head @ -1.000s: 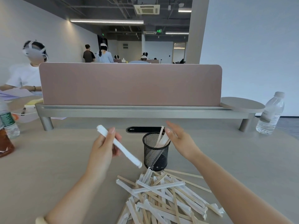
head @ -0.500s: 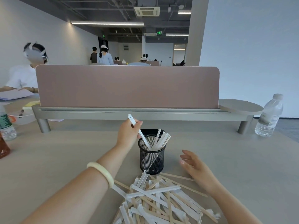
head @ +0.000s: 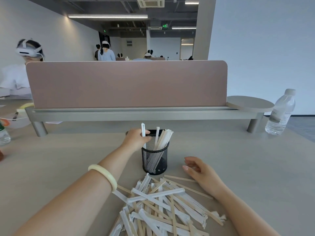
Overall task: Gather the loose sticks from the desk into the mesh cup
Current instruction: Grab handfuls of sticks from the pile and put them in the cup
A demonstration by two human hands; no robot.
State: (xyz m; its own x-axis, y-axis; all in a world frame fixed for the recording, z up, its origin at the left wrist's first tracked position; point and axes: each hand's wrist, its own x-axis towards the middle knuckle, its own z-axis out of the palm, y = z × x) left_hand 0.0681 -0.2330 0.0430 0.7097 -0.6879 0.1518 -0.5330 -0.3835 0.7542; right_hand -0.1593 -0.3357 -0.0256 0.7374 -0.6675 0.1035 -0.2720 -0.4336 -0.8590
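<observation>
A black mesh cup (head: pixel 154 160) stands upright on the desk's middle with several sticks leaning in it. My left hand (head: pixel 136 139) is at the cup's left rim, pinching a white wrapped stick (head: pixel 143 130) that stands nearly upright, its lower end inside the cup. My right hand (head: pixel 199 171) rests on the desk to the right of the cup, fingers apart and holding nothing. A heap of loose sticks (head: pixel 162 205), some bare wood and some in white paper sleeves, lies in front of the cup between my forearms.
A pink divider panel (head: pixel 126 84) on a grey rail closes off the back of the desk. A clear water bottle (head: pixel 280 112) stands at the far right, beside a round grey shelf (head: pixel 250 103). Another bottle (head: pixel 3 133) is at the left edge. A person sits beyond the divider at left.
My left hand carried the wrapped stick from the left over to the cup and lowered it in. My right hand left the cup's rim and came down onto the desk at the right.
</observation>
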